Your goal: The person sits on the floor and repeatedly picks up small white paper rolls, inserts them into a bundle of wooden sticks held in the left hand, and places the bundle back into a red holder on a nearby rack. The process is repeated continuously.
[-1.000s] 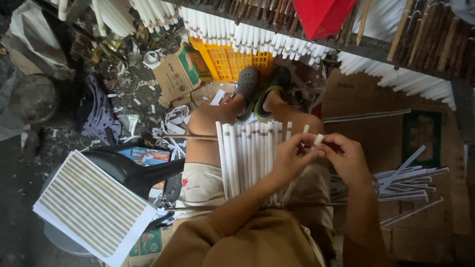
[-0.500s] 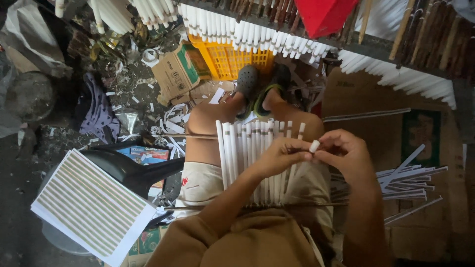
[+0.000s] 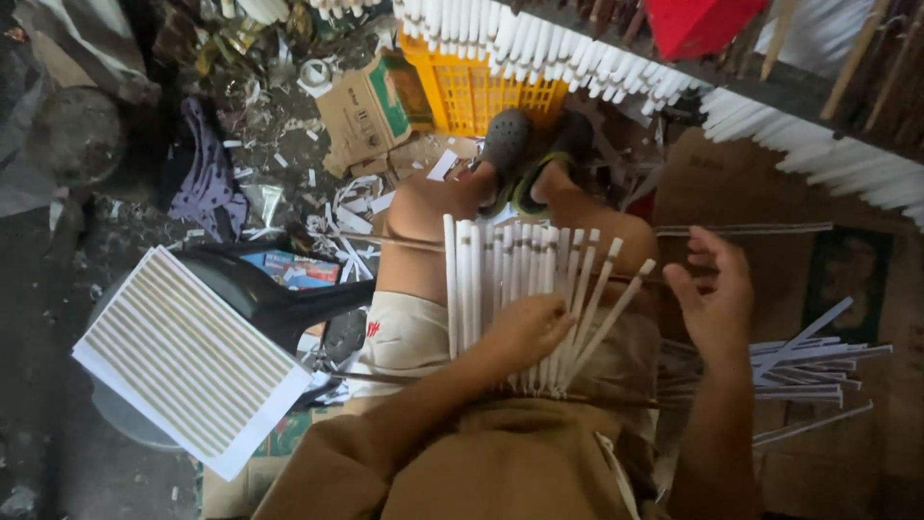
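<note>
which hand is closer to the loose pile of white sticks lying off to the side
Right. The right hand hovers open just above and left of the loose pile of white sticks, not touching it. The left hand is farther away, pressing on the row of white sticks across the lap.

One head-worn camera looks steeply down, close over the lap, floor clutter beyond

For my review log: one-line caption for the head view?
Left hand presses white sticks fanned across lap; right hand hovers open beside them.
</note>
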